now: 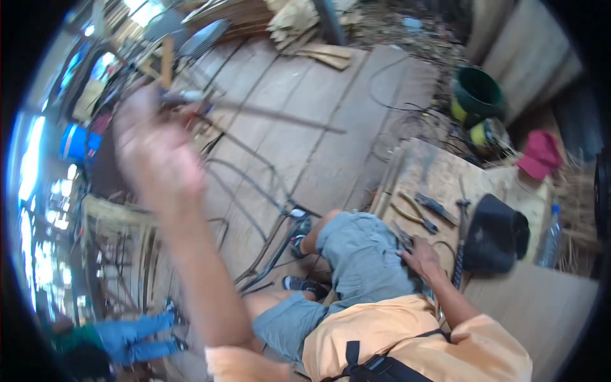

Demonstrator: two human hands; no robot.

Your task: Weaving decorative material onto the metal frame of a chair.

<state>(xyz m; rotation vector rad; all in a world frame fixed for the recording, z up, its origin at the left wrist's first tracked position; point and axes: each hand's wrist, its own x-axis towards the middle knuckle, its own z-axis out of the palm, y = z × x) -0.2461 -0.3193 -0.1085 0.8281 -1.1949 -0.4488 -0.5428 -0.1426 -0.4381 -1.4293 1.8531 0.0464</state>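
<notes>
A long thin metal rod (280, 118) is held up over the plank floor (299, 146), one end lost in the blurred fingers of the left hand (153, 149), the other end reaching out to the right of that grip. The hand is raised high and smeared by motion; it looks closed around the rod's near end, beside a pale handle-like piece (191, 97), though how tightly it is closed cannot be told. Below the grip, curved dark rods of a metal frame (267, 204) lie on the planks, running down toward the person's sandalled feet (302, 232).

The right hand (420, 258) rests low at the person's right side, fingers bent over dark tools (404, 239) at the edge of a wooden board (439, 172); whether it grasps one of them cannot be made out. Just beyond that hand lie pliers (414, 216), a hammer (459, 245) and a black cap (496, 232). Farther off from it stand a green bucket (477, 95), a red cloth (540, 153) and a clear bottle (550, 239). Well below the left hand, another person in blue trousers (130, 337) sits at the picture's lower left.
</notes>
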